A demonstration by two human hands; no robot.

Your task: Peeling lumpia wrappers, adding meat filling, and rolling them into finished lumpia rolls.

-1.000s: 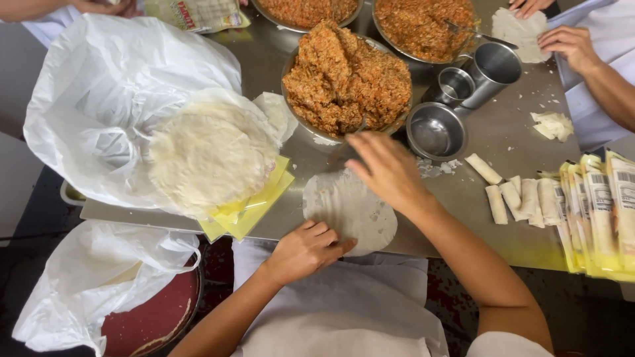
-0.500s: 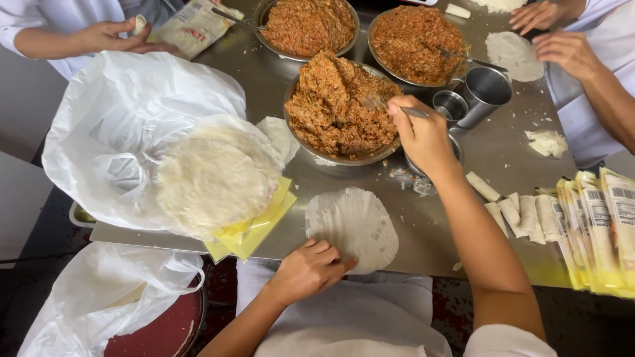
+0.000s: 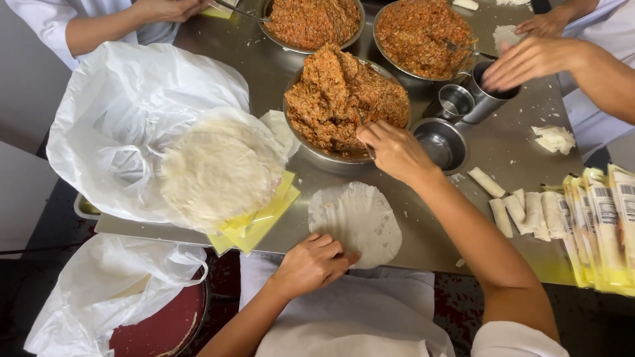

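Fingers of your left hand (image 3: pixel 311 264) lie curled and pressed on the near edge of the round thin wrapper (image 3: pixel 357 222), pinning it flat to the steel table (image 3: pixel 503 149) just in front of you. Your right hand (image 3: pixel 395 149) reaches forward with its fingers closed around a utensil, mostly hidden, whose tip sits in the orange-brown shredded filling (image 3: pixel 344 99) at the near rim of the middle metal bowl (image 3: pixel 324 155). Left of the wrapper, a stack of wrappers (image 3: pixel 215 173) rests on an opened white plastic bag (image 3: pixel 126 125). Rolled wrappers (image 3: pixel 522 210) lie in a row to your right, beside a small empty steel bowl (image 3: pixel 440 142).
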